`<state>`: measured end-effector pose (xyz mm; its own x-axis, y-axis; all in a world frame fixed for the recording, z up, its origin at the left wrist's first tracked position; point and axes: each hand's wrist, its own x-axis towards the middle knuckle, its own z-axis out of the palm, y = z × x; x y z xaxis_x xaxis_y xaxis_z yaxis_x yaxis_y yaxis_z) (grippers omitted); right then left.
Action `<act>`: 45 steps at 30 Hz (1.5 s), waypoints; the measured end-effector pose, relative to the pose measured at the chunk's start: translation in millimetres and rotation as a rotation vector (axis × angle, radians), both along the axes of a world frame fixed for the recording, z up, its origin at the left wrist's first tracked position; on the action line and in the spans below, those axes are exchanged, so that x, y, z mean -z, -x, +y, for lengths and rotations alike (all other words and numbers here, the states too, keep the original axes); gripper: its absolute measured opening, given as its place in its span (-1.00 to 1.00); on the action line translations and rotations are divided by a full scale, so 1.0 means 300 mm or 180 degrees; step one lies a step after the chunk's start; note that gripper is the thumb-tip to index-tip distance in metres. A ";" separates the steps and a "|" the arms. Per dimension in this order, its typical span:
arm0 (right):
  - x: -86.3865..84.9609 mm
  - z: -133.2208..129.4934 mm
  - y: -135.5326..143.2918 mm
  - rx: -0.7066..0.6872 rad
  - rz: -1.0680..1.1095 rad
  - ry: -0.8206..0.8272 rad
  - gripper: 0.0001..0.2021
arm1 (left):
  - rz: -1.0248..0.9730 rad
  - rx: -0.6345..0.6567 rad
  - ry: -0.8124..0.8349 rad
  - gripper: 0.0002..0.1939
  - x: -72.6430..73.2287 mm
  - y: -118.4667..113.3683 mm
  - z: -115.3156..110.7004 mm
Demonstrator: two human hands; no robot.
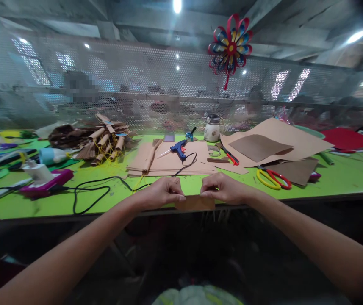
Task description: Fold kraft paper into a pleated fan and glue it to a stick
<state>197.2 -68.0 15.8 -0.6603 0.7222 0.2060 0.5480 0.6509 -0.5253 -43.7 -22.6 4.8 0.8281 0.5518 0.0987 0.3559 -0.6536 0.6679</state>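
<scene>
A small strip of brown paper [195,203] spans between my two hands at the front edge of the green table. My left hand [165,191] pinches its left end, and my right hand [220,187] pinches the other end, thumbs on top. Just beyond them lies a stack of brown paper sheets [143,159]. On that stack rest a blue glue gun [178,150] with a black cord and a rolled, fringed paper piece [152,156]. A red-and-black utility knife [232,157] lies right of the stack, beside a roll of clear tape [214,151].
Scissors [275,178] with yellow and red handles lie at right, near large brown sheets [279,135] and red material [354,139]. Bundled paper rolls [105,140] are piled at left. A purple power strip [49,184] trails black cable. A white flask [213,128] stands behind.
</scene>
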 end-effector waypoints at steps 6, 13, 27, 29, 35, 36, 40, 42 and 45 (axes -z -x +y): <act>-0.005 0.000 0.000 0.0037 -0.0073 0.0212 -0.82 | 0.0026 -0.0153 0.0143 -0.72 0.027 0.025 0.011; 0.000 0.016 0.000 0.0056 -0.0127 0.0263 -0.80 | 0.0036 -0.0407 -0.0038 -0.73 0.032 0.025 0.012; 0.024 0.016 0.031 0.0290 0.0028 0.0022 -0.81 | -0.0017 -0.0351 0.0027 -0.71 0.022 -0.020 0.009; 0.025 0.019 0.037 0.0216 0.0060 -0.0042 -0.84 | -0.0035 -0.0301 -0.0018 -0.70 0.013 -0.023 0.002; 0.023 0.023 0.043 0.0103 0.0072 -0.0235 -0.86 | -0.0002 -0.0144 -0.0457 -0.71 0.003 -0.013 -0.004; 0.025 0.023 0.042 0.0127 0.0044 -0.0235 -0.85 | 0.0011 -0.0120 -0.0534 -0.72 0.003 -0.009 -0.002; 0.035 0.025 0.034 0.0130 -0.0061 -0.0226 -0.81 | 0.0111 -0.0065 -0.0666 -0.73 0.000 0.005 0.001; 0.036 0.025 0.033 0.0100 -0.0091 -0.0253 -0.79 | 0.0109 -0.0082 -0.0640 -0.74 -0.006 0.010 -0.003; 0.032 0.023 0.037 0.0128 -0.0104 -0.0279 -0.77 | 0.0072 -0.0137 -0.0571 -0.74 -0.013 0.015 -0.008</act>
